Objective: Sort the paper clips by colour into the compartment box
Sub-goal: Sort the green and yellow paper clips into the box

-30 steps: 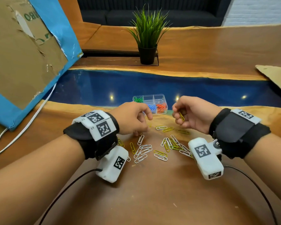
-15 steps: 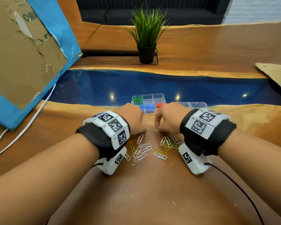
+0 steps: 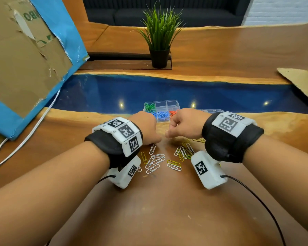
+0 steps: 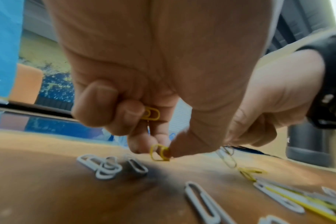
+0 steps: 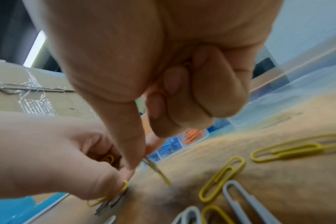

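both hands are down on the wooden table (image 3: 167, 210) just in front of the clear compartment box (image 3: 161, 110), knuckles up. the left hand (image 3: 146, 127) pinches a yellow paper clip (image 4: 159, 152) between thumb and fingertips right at the table surface – a second yellow clip (image 4: 151, 113) is tucked under its curled fingers (image 4: 128, 115). the right hand (image 3: 185, 124) has thumb and forefinger closed on a yellow clip (image 5: 156, 170) that slants down to the wood, its other fingers curled in. the box holds green clips (image 3: 149, 107) at the far left, blue clips (image 3: 162, 114) in the near row and orange clips (image 3: 172, 112) beside them. loose white and yellow clips (image 3: 155, 161) lie scattered on the wood between the wrists – some overlapping. a potted grass plant (image 3: 159, 38) stands well beyond the box.
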### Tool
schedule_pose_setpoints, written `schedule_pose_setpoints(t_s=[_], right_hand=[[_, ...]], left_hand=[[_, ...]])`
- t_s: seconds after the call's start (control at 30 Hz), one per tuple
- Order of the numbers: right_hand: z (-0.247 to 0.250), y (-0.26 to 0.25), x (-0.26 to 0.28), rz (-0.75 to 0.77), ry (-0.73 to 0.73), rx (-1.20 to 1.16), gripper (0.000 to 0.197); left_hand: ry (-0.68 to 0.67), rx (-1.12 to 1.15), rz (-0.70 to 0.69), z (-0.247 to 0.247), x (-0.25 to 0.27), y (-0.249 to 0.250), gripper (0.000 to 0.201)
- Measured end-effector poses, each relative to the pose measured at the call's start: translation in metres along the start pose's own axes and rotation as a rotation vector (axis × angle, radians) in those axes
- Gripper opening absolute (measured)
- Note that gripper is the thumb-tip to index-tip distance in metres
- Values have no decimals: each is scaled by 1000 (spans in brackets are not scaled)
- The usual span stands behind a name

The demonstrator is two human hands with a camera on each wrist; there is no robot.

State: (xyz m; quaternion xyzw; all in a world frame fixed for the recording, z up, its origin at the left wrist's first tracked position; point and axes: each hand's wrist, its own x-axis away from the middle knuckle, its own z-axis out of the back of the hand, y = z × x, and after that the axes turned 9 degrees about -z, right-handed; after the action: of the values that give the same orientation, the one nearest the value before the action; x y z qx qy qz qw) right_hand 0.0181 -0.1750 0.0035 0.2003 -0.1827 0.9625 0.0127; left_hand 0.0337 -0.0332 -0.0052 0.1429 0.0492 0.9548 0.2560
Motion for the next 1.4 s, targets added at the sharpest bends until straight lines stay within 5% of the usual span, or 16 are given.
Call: schedule_pose_setpoints(t_s=[0.27, 0.53, 0.8, 0.97, 1.4], right_hand=[[6, 4, 2, -14, 19, -11, 26], [1, 3, -2, -136, 151, 262, 29], [-6, -11, 2, 142, 46, 400, 10], [-9, -6, 4, 142, 53, 374, 19], [-2, -2, 7, 81, 61, 420, 15]], left_hand=[[9, 159, -26, 6, 7, -6, 2], [-66, 222, -40, 9, 8, -4, 23], [-147, 518, 44, 15, 17, -16, 25], [-108, 219, -37, 16, 34, -36, 20], [-186, -32, -114, 9, 42, -48, 5]])
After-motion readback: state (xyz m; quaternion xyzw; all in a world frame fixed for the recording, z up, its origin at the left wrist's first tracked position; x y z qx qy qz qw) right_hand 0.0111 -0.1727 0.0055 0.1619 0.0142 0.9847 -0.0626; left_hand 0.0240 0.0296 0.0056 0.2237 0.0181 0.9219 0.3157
